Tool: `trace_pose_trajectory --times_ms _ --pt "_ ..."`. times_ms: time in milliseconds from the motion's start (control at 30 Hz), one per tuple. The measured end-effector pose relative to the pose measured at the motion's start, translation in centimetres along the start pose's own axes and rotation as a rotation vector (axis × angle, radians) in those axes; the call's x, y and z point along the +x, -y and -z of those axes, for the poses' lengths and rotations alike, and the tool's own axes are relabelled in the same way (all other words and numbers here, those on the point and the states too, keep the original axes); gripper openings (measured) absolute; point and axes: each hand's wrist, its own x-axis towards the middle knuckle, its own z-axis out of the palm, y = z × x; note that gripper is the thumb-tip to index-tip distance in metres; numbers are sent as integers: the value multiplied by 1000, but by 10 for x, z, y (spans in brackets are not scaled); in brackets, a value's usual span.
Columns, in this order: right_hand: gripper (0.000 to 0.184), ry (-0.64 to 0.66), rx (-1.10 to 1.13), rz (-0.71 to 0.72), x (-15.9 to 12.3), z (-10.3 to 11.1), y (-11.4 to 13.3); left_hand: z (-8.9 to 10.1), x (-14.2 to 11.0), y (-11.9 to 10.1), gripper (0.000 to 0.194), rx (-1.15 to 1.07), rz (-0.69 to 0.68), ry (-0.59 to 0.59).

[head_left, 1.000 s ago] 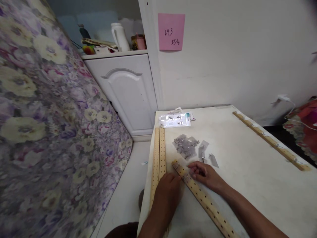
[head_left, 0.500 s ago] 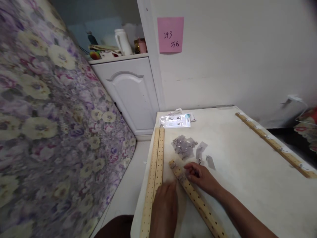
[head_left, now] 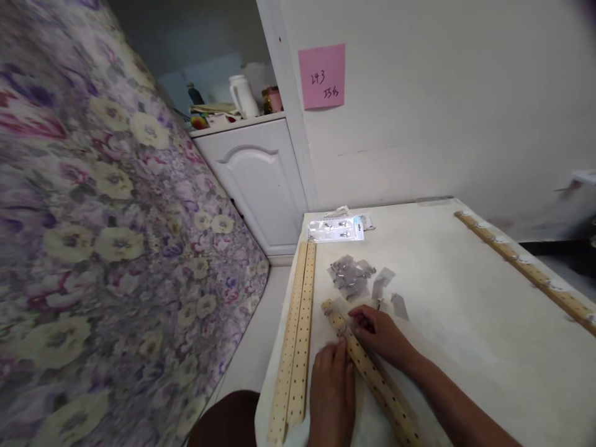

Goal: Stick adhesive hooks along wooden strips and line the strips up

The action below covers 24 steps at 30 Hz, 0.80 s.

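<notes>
A perforated wooden strip (head_left: 372, 369) lies slantwise on the table, with clear adhesive hooks (head_left: 342, 329) at its far end. My left hand (head_left: 331, 382) is closed at the strip's left side, its fingertips on the strip just below a hook. Over the right edge, near those same hooks, my right hand (head_left: 378, 329) has its fingers curled in a pinch; whatever lies between them is too small to make out. A heap of clear hooks (head_left: 349, 276) sits beyond the strip. Two loose clear pieces (head_left: 399, 306) rest to the right of the heap.
Two more perforated strips (head_left: 298, 335) run side by side along the table's left edge. Packaged hooks (head_left: 336, 230) lie at the back. Another strip with hooks (head_left: 516, 256) stretches along the right edge. A floral curtain (head_left: 139, 236) hangs at left, beside a white cabinet (head_left: 256, 180).
My left hand has moved right, from beside the left strips to the slanted strip, where its fingertips now touch. My right hand stays near the strip's far end. The view has shifted slightly.
</notes>
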Motion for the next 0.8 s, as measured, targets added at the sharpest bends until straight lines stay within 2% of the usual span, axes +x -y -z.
trace_pose_trajectory --times_ms 167,333,433,600,800 --pt "29 3 9 -9 0 0 2 -5 -3 4 40 24 -28 16" --pt "28 2 -13 -17 0 1 4 -20 -7 11 40 52 -17 -78" --pt "29 -6 -29 -7 0 1 5 -28 -7 16 41 73 -24 -89" --pt "29 -8 -33 -9 0 1 5 -30 -7 19 40 88 -35 -77" --pt "28 -1 -20 -6 -1 1 5 -29 -8 17 38 52 -41 -129"
